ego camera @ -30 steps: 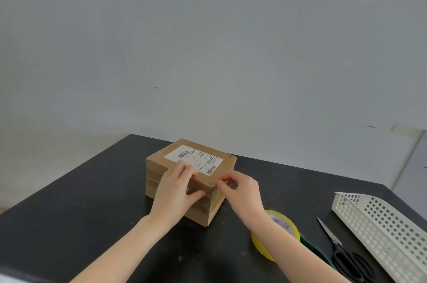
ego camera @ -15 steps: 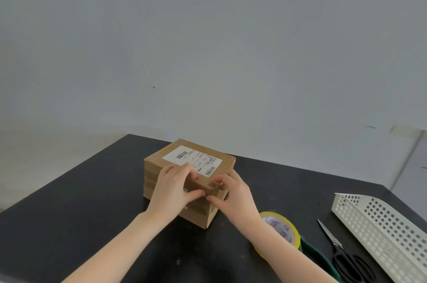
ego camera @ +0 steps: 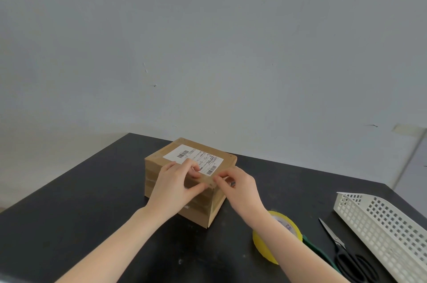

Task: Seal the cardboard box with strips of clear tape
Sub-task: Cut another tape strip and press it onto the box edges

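1. Cardboard box (ego camera: 201,211) sits mid-table (ego camera: 69,213), label up, one top edge towards the person.
2. Left hand (ego camera: 175,183) clasps that edge, with fingers bent over the top and thumb on the front face, over a glossy clear strip (ego camera: 196,182).
3. Right hand (ego camera: 238,186) pinches thumb to forefinger at the near corner. It seems to hold the strip's end, but the film is too clear to be sure.
4. Best done, I judge, by holding the strip taut, folding it round the corner, then rubbing outward so no creases form.
5. Roll (ego camera: 263,248) and scissors (ego camera: 346,257) lie to the right, by a basket (ego camera: 381,225).
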`<action>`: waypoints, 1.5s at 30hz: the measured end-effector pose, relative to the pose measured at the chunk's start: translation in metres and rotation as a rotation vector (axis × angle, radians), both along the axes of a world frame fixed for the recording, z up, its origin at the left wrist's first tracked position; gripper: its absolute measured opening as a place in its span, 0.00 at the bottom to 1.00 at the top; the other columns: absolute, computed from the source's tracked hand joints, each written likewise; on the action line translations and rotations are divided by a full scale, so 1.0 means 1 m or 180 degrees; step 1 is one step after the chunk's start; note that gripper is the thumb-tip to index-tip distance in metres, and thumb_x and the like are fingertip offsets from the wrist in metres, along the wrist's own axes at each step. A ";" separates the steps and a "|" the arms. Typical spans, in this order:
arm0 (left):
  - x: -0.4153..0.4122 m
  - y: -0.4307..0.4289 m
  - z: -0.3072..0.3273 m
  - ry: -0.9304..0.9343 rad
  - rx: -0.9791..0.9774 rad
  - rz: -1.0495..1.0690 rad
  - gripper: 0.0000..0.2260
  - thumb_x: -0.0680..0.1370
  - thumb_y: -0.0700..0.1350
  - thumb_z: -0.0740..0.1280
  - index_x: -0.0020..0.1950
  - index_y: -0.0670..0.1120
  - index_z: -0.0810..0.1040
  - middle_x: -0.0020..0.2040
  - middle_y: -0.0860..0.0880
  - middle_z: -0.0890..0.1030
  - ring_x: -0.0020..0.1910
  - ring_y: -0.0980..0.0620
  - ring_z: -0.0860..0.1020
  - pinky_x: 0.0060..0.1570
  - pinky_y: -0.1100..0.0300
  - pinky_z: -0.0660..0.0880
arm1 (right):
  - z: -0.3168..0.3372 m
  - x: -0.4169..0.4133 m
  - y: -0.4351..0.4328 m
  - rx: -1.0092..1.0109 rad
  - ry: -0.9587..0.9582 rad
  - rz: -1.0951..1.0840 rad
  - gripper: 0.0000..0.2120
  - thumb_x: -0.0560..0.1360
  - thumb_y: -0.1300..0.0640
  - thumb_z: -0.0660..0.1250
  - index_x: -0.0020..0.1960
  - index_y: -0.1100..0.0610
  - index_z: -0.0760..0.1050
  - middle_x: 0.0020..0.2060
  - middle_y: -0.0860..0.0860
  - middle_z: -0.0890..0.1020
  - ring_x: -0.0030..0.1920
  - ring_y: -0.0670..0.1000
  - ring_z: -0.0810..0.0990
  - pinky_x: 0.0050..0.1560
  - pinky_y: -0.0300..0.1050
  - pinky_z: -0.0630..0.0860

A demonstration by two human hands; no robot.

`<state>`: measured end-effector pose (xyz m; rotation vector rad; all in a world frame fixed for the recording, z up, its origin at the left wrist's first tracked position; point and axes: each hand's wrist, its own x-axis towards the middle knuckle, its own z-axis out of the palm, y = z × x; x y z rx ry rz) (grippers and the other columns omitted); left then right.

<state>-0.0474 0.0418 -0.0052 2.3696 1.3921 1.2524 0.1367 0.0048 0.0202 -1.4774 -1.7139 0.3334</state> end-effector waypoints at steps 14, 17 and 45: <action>0.000 0.002 -0.003 0.0571 0.0580 -0.0109 0.11 0.75 0.60 0.62 0.51 0.55 0.76 0.47 0.59 0.80 0.49 0.60 0.78 0.68 0.51 0.65 | -0.011 -0.010 0.014 0.0129 -0.0130 -0.0418 0.01 0.73 0.55 0.70 0.43 0.52 0.79 0.41 0.44 0.77 0.39 0.44 0.76 0.36 0.32 0.70; -0.002 0.002 -0.009 0.0989 0.0878 -0.0126 0.08 0.77 0.51 0.65 0.55 0.56 0.79 0.49 0.57 0.78 0.51 0.56 0.78 0.69 0.49 0.65 | -0.009 -0.009 0.018 -0.0095 0.0450 -0.0374 0.06 0.73 0.57 0.69 0.48 0.50 0.76 0.44 0.45 0.78 0.40 0.45 0.78 0.40 0.37 0.77; 0.006 0.006 -0.018 0.0943 0.0986 -0.0164 0.10 0.79 0.54 0.59 0.50 0.54 0.78 0.48 0.55 0.74 0.49 0.54 0.72 0.51 0.59 0.73 | 0.006 0.037 0.032 -0.1017 0.0635 0.0835 0.08 0.65 0.53 0.79 0.40 0.55 0.84 0.50 0.49 0.81 0.52 0.50 0.81 0.59 0.50 0.78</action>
